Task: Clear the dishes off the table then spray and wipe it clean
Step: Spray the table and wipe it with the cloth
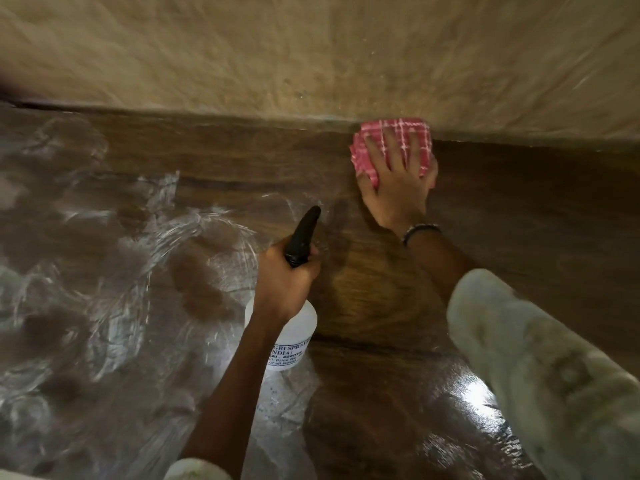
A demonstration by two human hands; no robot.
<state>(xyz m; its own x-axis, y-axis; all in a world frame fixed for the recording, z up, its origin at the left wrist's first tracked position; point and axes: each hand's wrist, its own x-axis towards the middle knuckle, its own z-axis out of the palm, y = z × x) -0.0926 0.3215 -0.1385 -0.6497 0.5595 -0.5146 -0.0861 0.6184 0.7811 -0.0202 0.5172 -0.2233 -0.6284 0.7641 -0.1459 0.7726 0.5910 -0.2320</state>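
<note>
Your left hand (284,271) has its fingers wrapped around the neck of the spray bottle (294,337), nozzle aimed forward over the wet bench (519,209). Farther out, your right hand (398,181) presses the red checked cloth (391,133) flat, fingers spread, at the bench's far edge.

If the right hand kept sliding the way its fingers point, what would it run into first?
Probably the wall: the right hand presses the pink checked cloth flat at the table's far edge, the cloth apparently already against the wall's base.
</note>
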